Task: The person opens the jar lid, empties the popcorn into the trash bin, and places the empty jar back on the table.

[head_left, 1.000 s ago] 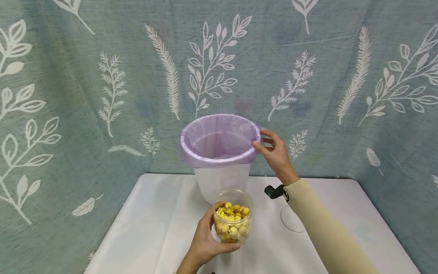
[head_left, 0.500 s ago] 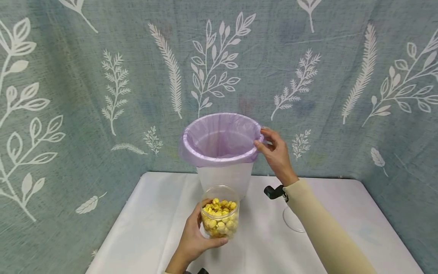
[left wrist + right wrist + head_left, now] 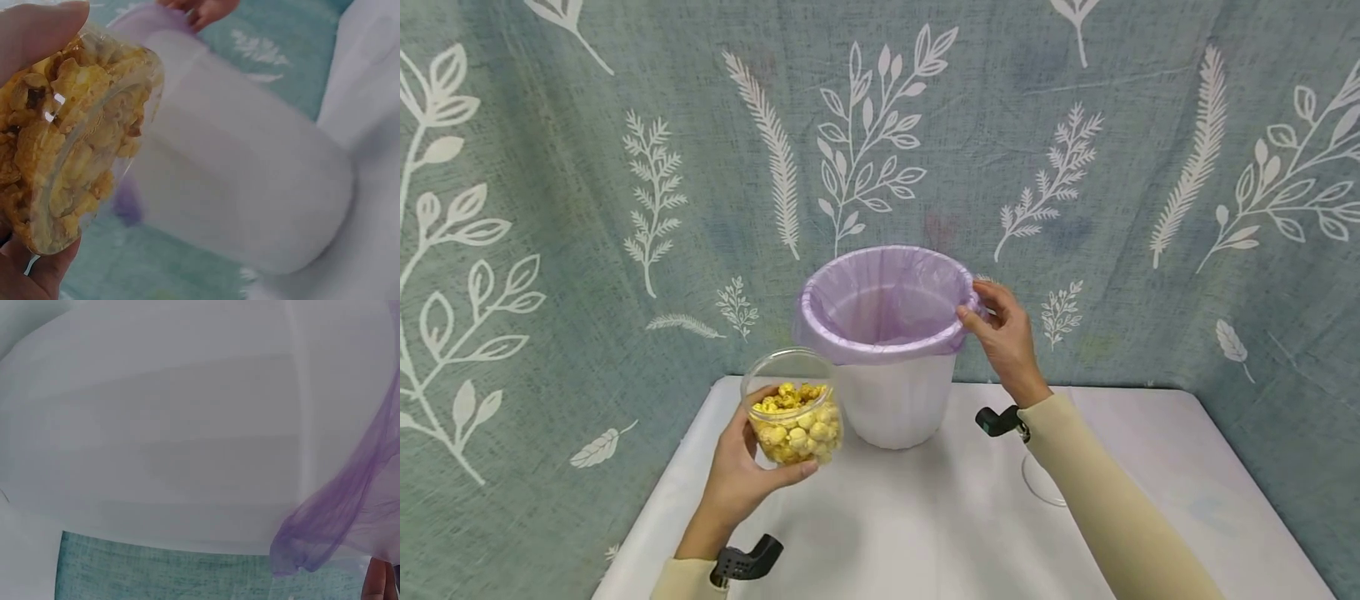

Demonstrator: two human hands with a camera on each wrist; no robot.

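Note:
My left hand (image 3: 736, 475) grips a clear plastic jar (image 3: 793, 408) of yellow popcorn (image 3: 69, 125), raised off the table at the front left of a white trash can (image 3: 895, 400). The jar has no lid on it and tilts slightly. A purple trash bag (image 3: 880, 350) lines the can and folds over its rim. With thumb and fingers, my right hand (image 3: 1003, 333) pinches the bag and rim on the can's right side. In the right wrist view only some fingertips (image 3: 375, 578) show, beside the bag's hanging edge.
On the white table (image 3: 880, 525), a clear round lid (image 3: 1037, 483) lies partly behind my right sleeve. A green curtain (image 3: 700, 208) with white leaf prints encloses the back and both sides.
My left hand has carried the popcorn jar leftward and up, away from the front of the can. My right hand has stayed on the rim.

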